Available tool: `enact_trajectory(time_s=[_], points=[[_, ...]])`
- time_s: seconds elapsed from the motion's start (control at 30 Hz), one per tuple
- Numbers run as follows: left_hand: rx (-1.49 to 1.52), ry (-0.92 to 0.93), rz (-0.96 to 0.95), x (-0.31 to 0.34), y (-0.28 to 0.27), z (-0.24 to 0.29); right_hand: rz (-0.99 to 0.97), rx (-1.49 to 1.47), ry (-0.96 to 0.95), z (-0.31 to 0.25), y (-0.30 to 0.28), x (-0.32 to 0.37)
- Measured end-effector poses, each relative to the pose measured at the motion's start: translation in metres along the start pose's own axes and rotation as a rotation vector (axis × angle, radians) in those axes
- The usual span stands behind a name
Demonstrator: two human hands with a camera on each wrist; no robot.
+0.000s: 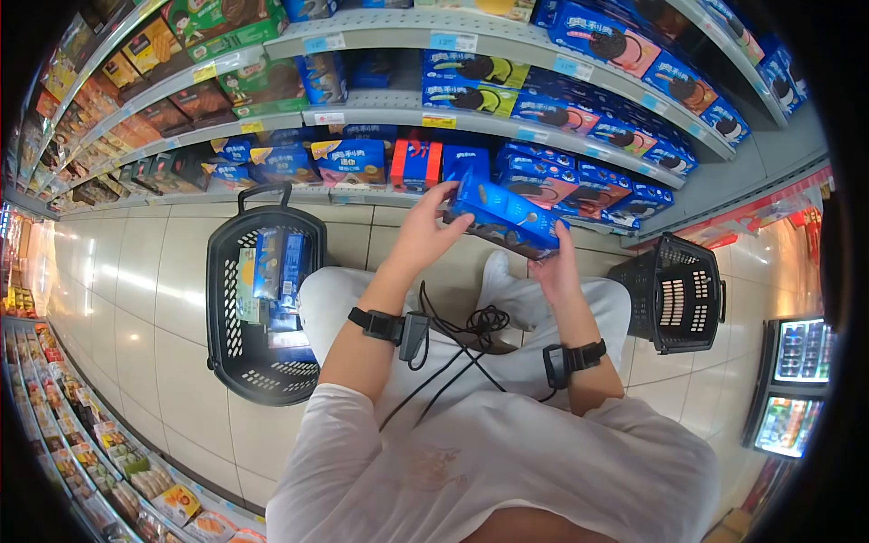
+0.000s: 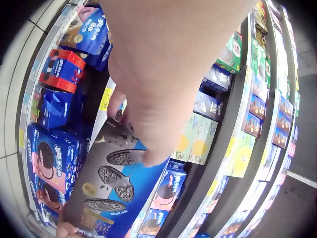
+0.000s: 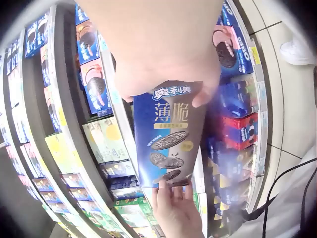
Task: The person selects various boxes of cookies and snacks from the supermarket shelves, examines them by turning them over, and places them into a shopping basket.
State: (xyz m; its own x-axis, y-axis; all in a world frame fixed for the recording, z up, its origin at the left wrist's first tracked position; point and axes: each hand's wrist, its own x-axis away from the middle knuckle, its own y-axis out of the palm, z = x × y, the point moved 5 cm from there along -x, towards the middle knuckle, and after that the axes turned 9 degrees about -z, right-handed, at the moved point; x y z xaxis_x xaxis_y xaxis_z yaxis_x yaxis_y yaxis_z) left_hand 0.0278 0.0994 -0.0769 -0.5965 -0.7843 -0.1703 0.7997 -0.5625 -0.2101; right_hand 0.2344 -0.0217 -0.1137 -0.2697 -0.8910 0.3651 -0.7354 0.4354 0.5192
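A blue and dark grey box of thin Oreo cookies [image 1: 507, 215] is held in front of the lower shelves, between both hands. My left hand [image 1: 429, 224] grips one end, its thumb lying over the edge. At the opposite end, my right hand [image 1: 554, 271] holds the box with thumb and fingers on either side. The printed cookie face of the box [image 2: 111, 183] shows in the left wrist view. In the right wrist view the same face of the box [image 3: 168, 131] stands upright, with the left hand [image 3: 178, 213] pinching its lower end.
Shelves of blue cookie boxes [image 1: 548, 185] rise ahead, with a red and blue box [image 1: 416, 166] on the bottom shelf. A black basket [image 1: 217, 303] holding several boxes stands on the left; another black basket [image 1: 692, 339] is on the right. Black cables [image 1: 484, 321] lie across the lap.
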Motion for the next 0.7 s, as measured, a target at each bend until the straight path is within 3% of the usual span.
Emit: enact_trajectory(time_s=[0.03,0.1,0.17,0.23,0.3,0.37,0.43,0.7], points=[[0.159,0.02,0.027,-0.001,0.003,-0.009,-0.006,0.104,-0.008,-0.003,0.002,0.0],[0.139,0.025,0.032,-0.002,-0.001,-0.009,0.004,0.206,-0.024,-0.01,0.01,0.004],[0.117,0.031,0.031,-0.004,-0.007,-0.013,0.015,0.511,-0.194,-0.026,0.031,0.012],[0.515,-0.213,0.093,-0.006,-0.011,-0.037,-0.006,0.509,-0.248,-0.035,0.043,0.021],[0.664,-0.208,0.102,-0.005,-0.011,-0.021,-0.183,0.728,-0.69,-0.054,0.075,0.039],[0.893,-0.236,0.048,-0.004,-0.011,-0.027,-0.149,0.798,-0.721,-0.068,0.087,0.052],[0.918,-0.221,0.019,-0.003,-0.01,-0.028,-0.111,1.109,-0.88,-0.078,0.098,0.064],[0.965,-0.163,-0.039,-0.003,-0.005,-0.016,-0.089,1.19,-0.965,-0.083,0.106,0.081]])
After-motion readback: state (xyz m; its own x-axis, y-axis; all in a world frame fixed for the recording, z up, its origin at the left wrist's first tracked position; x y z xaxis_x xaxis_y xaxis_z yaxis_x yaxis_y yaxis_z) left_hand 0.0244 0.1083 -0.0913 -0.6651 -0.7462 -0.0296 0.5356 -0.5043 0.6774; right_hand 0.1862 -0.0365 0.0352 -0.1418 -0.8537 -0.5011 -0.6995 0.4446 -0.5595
